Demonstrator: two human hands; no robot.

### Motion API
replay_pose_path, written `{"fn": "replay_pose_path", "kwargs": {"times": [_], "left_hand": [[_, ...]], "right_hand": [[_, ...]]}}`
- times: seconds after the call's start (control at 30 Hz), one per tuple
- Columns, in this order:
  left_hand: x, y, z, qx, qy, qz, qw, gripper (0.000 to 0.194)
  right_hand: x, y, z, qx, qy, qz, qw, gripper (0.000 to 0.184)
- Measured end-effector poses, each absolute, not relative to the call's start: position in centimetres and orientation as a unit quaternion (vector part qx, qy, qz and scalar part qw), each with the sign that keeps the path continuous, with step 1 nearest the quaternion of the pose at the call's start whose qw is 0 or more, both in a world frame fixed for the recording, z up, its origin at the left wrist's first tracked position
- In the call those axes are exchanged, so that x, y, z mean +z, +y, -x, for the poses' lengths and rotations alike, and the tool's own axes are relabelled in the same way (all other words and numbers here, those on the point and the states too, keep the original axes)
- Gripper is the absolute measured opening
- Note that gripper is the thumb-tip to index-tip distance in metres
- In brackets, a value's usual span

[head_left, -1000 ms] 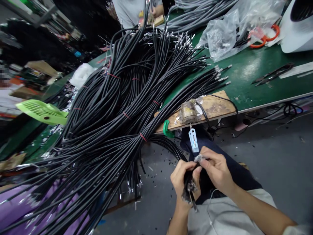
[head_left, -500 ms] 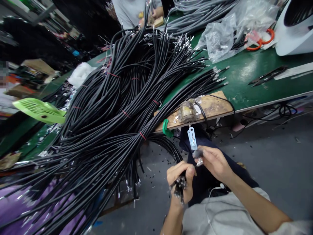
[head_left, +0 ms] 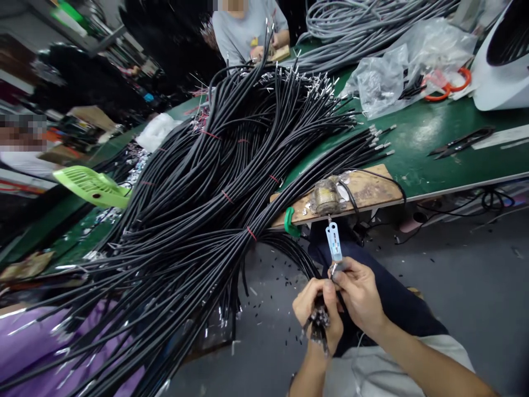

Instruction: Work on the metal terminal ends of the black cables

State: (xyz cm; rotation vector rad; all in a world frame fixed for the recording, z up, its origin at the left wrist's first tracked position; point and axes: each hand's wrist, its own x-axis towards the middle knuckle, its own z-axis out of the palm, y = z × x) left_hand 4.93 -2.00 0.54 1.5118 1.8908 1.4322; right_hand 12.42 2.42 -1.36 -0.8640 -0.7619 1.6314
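My left hand (head_left: 306,302) is closed around a bundle of black cables (head_left: 293,251), whose stripped ends (head_left: 319,320) poke out below the thumb. Beside it, my right hand (head_left: 363,295) pinches the silvery end of a single cable (head_left: 334,269), partly hidden by the fingers. That end is right at the lower tip of a light blue clothespin (head_left: 334,242). The clothespin hangs from the shaft of a small motor (head_left: 325,198), taped onto a wooden board (head_left: 372,184) at the table's edge.
A green clamp (head_left: 291,221) grips the board. Heaped black cables (head_left: 198,193) cover the green table (head_left: 433,129). Snips (head_left: 460,143), orange-handled scissors (head_left: 448,88), a plastic bag (head_left: 380,82) and a lime-green fan (head_left: 93,186) lie around. Another person (head_left: 235,33) sits across the table.
My right hand has come closer to my left, and the cable end has moved up to the clothespin's tip. The view has shifted slightly, so the scene sits lower and further right.
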Motion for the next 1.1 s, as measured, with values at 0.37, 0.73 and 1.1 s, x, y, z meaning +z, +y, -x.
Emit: {"fn": "replay_pose_path", "kwargs": {"times": [0.37, 0.73, 1.1], "left_hand": [[2.3, -0.1, -1.2, 0.493, 0.510, -0.622, 0.333, 0.021], [0.6, 0.0, -2.5, 0.603, 0.488, -0.553, 0.304, 0.010], [1.3, 1.3, -3.8, 0.584, 0.555, -0.522, 0.281, 0.007]], "right_hand": [[-0.4, 6.0, -16.3, 0.847, -0.392, 0.197, 0.299, 0.036], [2.1, 12.1, -16.2, 0.773, -0.468, 0.299, 0.305, 0.049], [0.6, 9.7, -13.6, 0.881, -0.215, 0.198, 0.371, 0.038]]}}
